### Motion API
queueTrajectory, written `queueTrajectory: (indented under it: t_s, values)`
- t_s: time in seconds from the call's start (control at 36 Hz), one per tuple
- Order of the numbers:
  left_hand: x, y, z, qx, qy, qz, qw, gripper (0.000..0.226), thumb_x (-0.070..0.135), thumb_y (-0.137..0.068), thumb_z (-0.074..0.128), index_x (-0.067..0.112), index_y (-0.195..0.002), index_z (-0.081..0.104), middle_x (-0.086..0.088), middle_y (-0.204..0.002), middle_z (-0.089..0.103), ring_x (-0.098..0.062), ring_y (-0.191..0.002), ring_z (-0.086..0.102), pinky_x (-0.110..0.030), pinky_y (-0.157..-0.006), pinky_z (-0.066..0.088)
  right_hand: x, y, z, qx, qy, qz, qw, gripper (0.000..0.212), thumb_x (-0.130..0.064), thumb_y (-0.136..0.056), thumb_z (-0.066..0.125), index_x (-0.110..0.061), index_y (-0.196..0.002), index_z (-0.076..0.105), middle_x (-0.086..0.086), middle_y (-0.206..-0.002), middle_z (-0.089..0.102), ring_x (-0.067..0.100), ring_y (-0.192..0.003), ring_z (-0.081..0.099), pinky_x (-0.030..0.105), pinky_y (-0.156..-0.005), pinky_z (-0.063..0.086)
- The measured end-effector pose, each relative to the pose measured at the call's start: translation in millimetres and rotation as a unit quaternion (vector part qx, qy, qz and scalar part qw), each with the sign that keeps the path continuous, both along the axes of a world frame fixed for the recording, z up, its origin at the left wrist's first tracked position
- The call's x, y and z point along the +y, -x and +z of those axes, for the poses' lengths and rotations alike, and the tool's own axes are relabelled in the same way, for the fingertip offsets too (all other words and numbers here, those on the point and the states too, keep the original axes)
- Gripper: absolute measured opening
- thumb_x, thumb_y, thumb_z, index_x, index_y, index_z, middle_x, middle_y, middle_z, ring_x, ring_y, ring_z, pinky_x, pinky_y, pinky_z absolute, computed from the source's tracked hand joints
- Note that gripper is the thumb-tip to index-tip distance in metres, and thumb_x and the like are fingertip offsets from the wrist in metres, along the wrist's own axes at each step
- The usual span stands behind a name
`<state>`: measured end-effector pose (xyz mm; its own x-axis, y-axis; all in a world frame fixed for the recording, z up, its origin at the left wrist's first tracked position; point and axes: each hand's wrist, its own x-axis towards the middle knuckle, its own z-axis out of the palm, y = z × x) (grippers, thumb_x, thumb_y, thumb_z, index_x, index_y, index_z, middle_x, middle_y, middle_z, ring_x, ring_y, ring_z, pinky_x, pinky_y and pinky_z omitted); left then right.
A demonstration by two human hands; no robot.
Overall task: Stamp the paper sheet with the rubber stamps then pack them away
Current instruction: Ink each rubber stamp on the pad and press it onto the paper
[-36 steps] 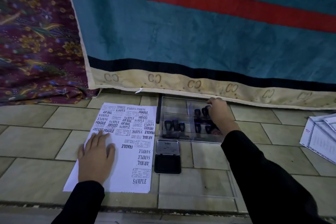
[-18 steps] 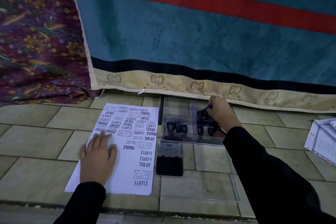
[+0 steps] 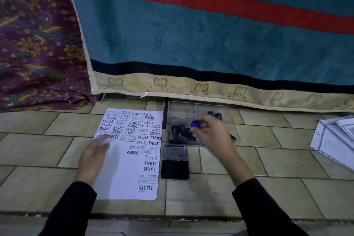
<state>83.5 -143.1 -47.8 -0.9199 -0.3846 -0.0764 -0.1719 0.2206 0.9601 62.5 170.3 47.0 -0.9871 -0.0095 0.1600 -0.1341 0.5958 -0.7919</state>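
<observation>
Blurring the left hand (image 3: 93,157). Burying all but the rubber stamp's (image 3: 195,124) blue top inside the right hand (image 3: 214,136), covering the case's (image 3: 199,106) right side. Cutting off papers (image 3: 335,145) at the floor's right edge.

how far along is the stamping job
Done: the paper sheet carries many imprints, though its lower left is blank. In hand: the right hand pinches a blue-topped stamp over the clear case, where other stamps stand. Left: the ink pad lies open, so packing away remains.

Left hand (image 3: 93,156) flat; right hand (image 3: 214,134) pinching.
</observation>
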Motion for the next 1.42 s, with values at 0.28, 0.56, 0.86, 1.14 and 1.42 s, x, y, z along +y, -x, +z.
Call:
queueTrajectory:
  t_s: [0.28,0.56,0.86,1.14,1.42]
  values:
    - [38.1,-16.7,14.9,0.128,0.133,-0.019,0.983,0.035,0.029,-0.088,0.064,0.026,-0.123,0.058,0.005,-0.131,0.056,-0.012,-0.128,0.045,-0.042,-0.109,0.036,-26.9,-43.5,-41.9,0.037,-0.059,0.114,0.991,0.022,-0.01,-0.079,0.071,-0.011,-0.101,0.068,0.003,-0.097,0.065,0.011,-0.082,0.064,0.016,-0.08,0.053]
    - [98.4,-28.1,-4.6,0.096,0.405,-0.252,0.874,0.094,0.085,-0.06,0.046,0.031,-0.138,0.041,0.015,-0.146,0.04,-0.001,-0.14,0.018,-0.032,-0.117,0.002,-33.8,-50.3,-50.7,0.039,-0.06,0.107,0.992,0.023,-0.009,-0.077,0.073,-0.013,-0.099,0.068,-0.003,-0.093,0.062,0.012,-0.083,0.064,0.024,-0.079,0.055]
    - [101.9,-28.7,-8.1,0.075,0.406,-0.246,0.877,0.093,0.082,-0.059,0.051,0.034,-0.137,0.039,0.013,-0.144,0.042,-0.004,-0.141,0.017,-0.03,-0.115,0.003,-38.3,-40.9,-51.6,0.014,-0.062,0.089,0.994,0.022,-0.011,-0.078,0.072,-0.012,-0.1,0.068,0.003,-0.101,0.065,0.014,-0.081,0.064,0.023,-0.079,0.055]
    - [100.0,-28.6,-8.7,0.08,0.395,-0.256,0.879,0.097,0.086,-0.057,0.05,0.034,-0.138,0.039,0.017,-0.143,0.042,-0.001,-0.141,0.016,-0.034,-0.117,0.002,-35.4,-49.4,-58.9,0.069,-0.086,0.113,0.987,0.024,-0.009,-0.076,0.073,-0.013,-0.099,0.068,0.002,-0.095,0.066,0.011,-0.084,0.064,0.027,-0.081,0.056]
    - [14.9,-5.2,-10.7,0.032,0.371,-0.055,0.926,0.052,0.049,-0.091,0.041,0.019,-0.132,0.05,-0.006,-0.143,0.048,-0.027,-0.137,0.035,-0.054,-0.111,0.023,-37.9,-55.1,-59.1,0.071,-0.053,0.085,0.992,0.025,-0.011,-0.08,0.071,-0.013,-0.104,0.067,0.0,-0.101,0.065,0.009,-0.088,0.063,0.019,-0.082,0.053]
